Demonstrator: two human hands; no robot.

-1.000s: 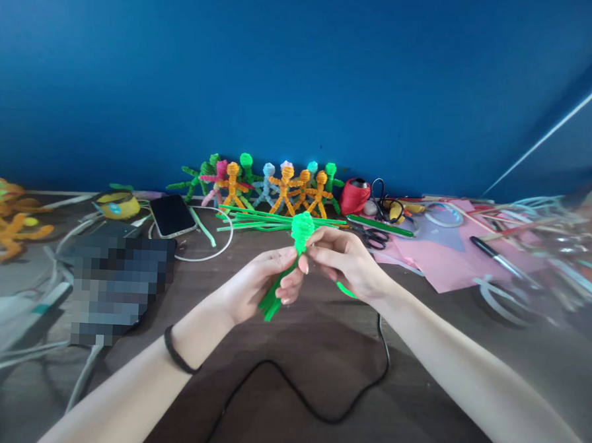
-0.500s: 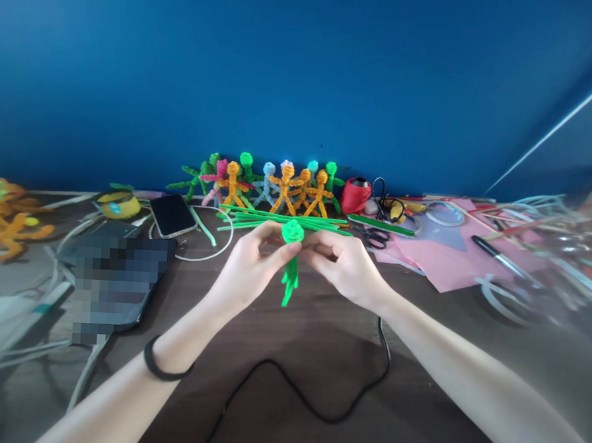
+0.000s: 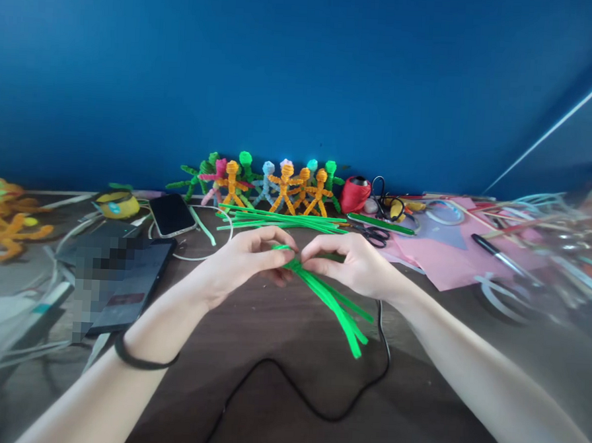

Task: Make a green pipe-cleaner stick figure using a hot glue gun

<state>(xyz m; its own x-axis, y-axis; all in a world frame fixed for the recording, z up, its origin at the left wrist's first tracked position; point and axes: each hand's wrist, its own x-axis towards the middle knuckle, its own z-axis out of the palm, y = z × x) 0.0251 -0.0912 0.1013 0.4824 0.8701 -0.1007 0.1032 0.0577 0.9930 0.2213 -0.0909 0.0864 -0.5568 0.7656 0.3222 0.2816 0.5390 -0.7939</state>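
Observation:
My left hand is closed round the wound end of a bunch of green pipe cleaners, and most of that end is hidden by the fingers. Pinched close beside it, my right hand grips the same bunch just past the wound part. The loose green stems fan out below my right hand, down and to the right over the table. Just beyond my hands lies a pile of straight green pipe cleaners.
Several pipe-cleaner figures stand along the blue wall. To the left are a phone and a dark tablet-like device. Scissors, a red spool and pink paper lie right. A black cable crosses the front.
The green bunch has turned: its wound head faced me with stems hanging down, and now the stems point right and toward me. My left forearm has shifted left.

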